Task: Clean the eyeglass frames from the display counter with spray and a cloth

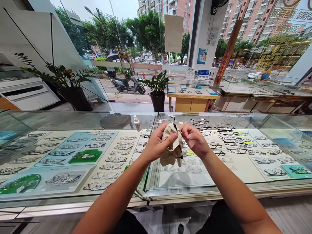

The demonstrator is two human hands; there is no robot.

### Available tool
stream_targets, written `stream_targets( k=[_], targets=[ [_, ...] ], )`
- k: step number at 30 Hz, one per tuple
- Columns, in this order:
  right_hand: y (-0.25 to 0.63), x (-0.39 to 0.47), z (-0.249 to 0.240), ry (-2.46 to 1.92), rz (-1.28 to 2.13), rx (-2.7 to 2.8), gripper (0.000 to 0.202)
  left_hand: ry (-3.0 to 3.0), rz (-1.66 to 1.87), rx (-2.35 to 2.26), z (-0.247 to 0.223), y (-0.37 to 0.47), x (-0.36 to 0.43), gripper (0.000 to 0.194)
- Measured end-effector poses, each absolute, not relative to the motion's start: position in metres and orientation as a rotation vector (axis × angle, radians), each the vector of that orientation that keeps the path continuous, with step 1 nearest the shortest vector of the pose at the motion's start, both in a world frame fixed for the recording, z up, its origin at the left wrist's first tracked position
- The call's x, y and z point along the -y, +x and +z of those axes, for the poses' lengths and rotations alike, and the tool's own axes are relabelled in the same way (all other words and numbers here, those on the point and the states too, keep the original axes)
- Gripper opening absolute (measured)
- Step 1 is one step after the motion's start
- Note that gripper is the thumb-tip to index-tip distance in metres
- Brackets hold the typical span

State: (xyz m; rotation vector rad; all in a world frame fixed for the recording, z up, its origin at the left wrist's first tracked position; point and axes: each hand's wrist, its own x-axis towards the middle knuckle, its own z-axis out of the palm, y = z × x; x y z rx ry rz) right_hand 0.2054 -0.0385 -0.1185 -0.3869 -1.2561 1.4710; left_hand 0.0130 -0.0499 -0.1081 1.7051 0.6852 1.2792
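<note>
2 hands (177,141) above glass counter (148,191)

The single view looks from the wearer's head, facing forward and down over the glass counter (180,191). The hands (174,138) are close, above the counter's near part; beyond the counter, it reaches through the window to the street (151,70).

Glass display counter (195,194), white bottle (137,124) upright on top, far side, left of centre. Rows of eyeglasses (118,159) under glass, left and right.
</note>
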Motion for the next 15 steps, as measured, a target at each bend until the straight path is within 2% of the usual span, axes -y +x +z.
stream_targets(
  k=[15],
  targets=[
    [0.207,0.032,-0.129,-0.427,1.268,1.484,0.015,1.696,1.341,-0.792,-0.112,0.017,0.047,0.042]
  ],
)
